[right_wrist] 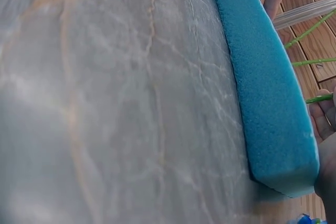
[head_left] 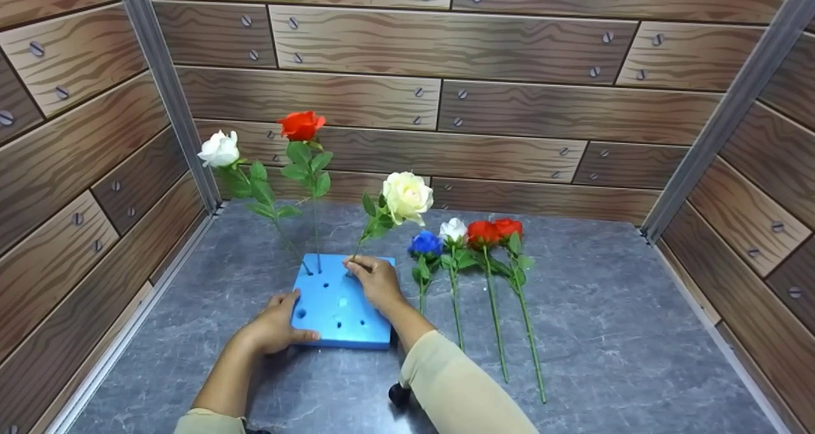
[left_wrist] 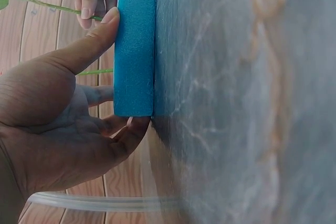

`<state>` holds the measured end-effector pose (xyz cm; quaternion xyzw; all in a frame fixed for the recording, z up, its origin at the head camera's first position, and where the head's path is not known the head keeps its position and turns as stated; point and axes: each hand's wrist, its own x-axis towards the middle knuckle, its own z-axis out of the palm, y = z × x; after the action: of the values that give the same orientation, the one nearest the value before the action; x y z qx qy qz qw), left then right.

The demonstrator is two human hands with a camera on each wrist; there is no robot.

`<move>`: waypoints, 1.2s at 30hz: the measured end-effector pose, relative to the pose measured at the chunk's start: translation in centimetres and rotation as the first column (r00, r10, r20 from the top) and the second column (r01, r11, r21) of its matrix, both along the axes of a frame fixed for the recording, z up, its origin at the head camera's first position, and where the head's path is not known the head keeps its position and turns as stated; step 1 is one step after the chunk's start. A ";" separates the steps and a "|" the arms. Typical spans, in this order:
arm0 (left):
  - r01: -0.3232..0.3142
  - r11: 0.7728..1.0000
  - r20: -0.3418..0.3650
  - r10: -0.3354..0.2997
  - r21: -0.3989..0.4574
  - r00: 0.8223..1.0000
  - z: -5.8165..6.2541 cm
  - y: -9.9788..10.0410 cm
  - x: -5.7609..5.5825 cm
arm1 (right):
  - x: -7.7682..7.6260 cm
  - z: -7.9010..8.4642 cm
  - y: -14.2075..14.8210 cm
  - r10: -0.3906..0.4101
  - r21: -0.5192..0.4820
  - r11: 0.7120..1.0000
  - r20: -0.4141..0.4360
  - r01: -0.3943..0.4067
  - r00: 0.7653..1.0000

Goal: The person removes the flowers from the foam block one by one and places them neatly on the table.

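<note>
A blue foam block (head_left: 337, 303) with several holes in its top lies on the grey table. My left hand (head_left: 270, 327) holds it by its left side, the thumb over the front left corner; the left wrist view shows bent fingers against the foam block's (left_wrist: 135, 51) side. Between thumb and fingertips, my right hand (head_left: 380, 286) pinches the stem of a cream rose (head_left: 407, 197), low down, just above the block's back right part. The hand hides the stem's lower end. A white rose (head_left: 219, 149), leaning left, and a red rose (head_left: 302, 126), nearly upright, stand in the block's back left holes.
To the right of the block lie a blue rose (head_left: 426, 243), a white rose (head_left: 453, 230) and two red roses (head_left: 482, 233), stems toward me. Wood-patterned walls (head_left: 446, 46) and metal rails (head_left: 167, 97) enclose the table (head_left: 611, 332).
</note>
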<state>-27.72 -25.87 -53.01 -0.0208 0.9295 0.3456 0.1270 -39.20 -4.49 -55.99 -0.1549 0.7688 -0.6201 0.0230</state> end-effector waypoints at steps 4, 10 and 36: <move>-0.002 1.000 0.001 0.002 -0.005 1.000 0.0 0.0 0.0 | -0.1 0.0 0.0 0.003 -0.016 1.000 -0.008 -0.004 1.000; -0.001 1.000 0.003 0.001 -0.004 1.000 -0.1 0.0 -0.1 | -0.2 -0.1 0.0 0.002 -0.043 0.999 -0.014 -0.002 1.000; 0.010 1.000 -0.007 -0.010 0.020 1.000 -0.1 -0.1 0.2 | -0.6 -0.2 1.3 0.081 -0.416 0.909 0.105 -0.030 0.991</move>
<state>-27.48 -25.94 -53.08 -0.0137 0.9265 0.3545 0.1258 -39.83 -3.24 -56.22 -0.1404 0.6126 -0.7760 0.0536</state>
